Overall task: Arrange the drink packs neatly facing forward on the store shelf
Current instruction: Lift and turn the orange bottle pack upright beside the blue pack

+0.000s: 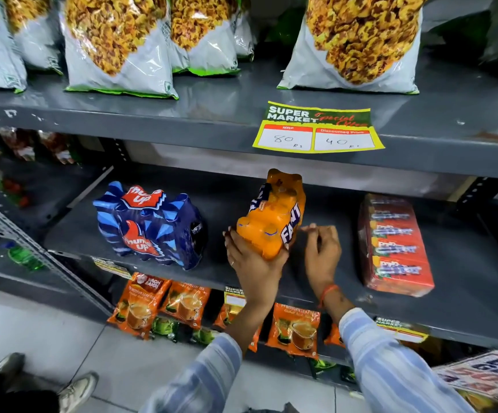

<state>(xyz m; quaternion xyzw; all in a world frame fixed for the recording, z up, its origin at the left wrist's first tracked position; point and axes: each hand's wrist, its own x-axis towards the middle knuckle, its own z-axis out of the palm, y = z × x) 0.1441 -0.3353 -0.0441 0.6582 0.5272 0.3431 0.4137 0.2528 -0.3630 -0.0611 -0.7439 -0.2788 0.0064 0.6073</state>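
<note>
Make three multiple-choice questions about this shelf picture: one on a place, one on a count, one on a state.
1. Where is the blue pack relative to the orange pack?
A. To its left
B. On top of it
C. On the shelf above

2. How many drink packs stand on the middle shelf?
A. One
B. Three
C. Five

3. What is the left hand doing?
A. Resting on the floor
B. Holding a snack bag
C. Gripping the orange pack

Answers:
1 A: the blue pack stands apart, left of the orange one.
2 B: blue, orange and the red pack.
3 C: its fingers wrap the pack's near end; the right hand hovers open beside it.
</note>
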